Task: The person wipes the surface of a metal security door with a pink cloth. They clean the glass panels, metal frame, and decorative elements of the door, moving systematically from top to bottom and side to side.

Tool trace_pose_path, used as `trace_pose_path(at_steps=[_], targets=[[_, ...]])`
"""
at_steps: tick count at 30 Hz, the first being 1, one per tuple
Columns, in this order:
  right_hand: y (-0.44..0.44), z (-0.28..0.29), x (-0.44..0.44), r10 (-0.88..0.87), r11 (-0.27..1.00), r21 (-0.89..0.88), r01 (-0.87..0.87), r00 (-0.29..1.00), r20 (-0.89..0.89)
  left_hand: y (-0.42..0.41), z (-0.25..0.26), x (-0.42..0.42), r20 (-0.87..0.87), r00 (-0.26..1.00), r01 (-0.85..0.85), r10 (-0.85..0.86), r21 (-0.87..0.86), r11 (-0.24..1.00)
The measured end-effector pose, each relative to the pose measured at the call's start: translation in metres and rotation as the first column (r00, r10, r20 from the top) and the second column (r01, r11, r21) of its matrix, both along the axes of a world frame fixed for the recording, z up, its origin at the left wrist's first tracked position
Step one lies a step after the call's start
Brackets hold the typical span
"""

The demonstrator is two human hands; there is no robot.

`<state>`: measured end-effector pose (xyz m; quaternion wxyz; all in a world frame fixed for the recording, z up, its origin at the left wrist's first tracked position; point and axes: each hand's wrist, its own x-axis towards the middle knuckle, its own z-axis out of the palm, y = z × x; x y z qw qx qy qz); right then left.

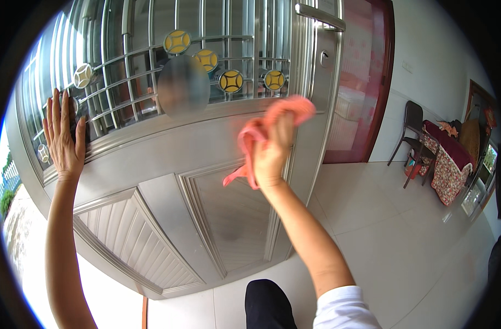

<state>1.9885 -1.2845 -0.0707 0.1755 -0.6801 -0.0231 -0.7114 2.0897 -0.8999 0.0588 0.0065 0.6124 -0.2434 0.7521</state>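
Before me stands a metal door (160, 156) with recessed lower panels and a glazed upper part behind a steel grille (129, 82). Round ornaments, several with yellow centres (231, 81), sit on the grille bars. My left hand (65, 135) lies flat against the grille's left side, fingers spread, holding nothing. My right hand (277, 152) presses a bunched pink cloth (291, 110) to the door just below the grille's right end; hand and cloth are blurred. A lever handle (320, 17) and a keyhole (324, 57) are on the door's right edge.
To the right, a red-framed doorway (384, 82) opens in a white wall. Beyond it stand a dark chair (416, 135) and a table with a floral cloth (451, 177). Pale tiles (365, 255) cover the floor. Bright outdoor ground (24, 230) shows at left.
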Motion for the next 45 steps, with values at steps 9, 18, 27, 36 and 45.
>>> trace_pose_path(at_steps=[9,18,27,36,45], targets=[[0.091,-0.003,0.030,0.229,0.713,-0.671,-0.204,0.972,-0.053,0.038,0.001,0.000,-0.093,0.993,-0.059,0.075,0.160,0.985],[0.063,0.035,0.031,0.072,0.975,-0.219,-0.045,0.990,0.118,0.172,-0.039,0.046,-0.027,0.987,-0.157,0.157,-0.338,0.928],[0.315,0.037,0.080,0.172,0.640,-0.768,-0.035,0.980,0.098,0.165,-0.035,0.060,-0.067,0.998,-0.024,0.000,-0.359,0.933],[-0.021,0.038,0.006,0.140,0.944,-0.300,-0.140,0.990,-0.022,0.180,-0.037,0.051,0.006,0.993,-0.110,0.121,-0.370,0.923],[0.210,0.051,0.049,0.081,0.815,-0.578,-0.043,0.996,0.040,0.167,-0.044,0.041,0.008,1.000,-0.019,0.025,-0.389,0.921]])
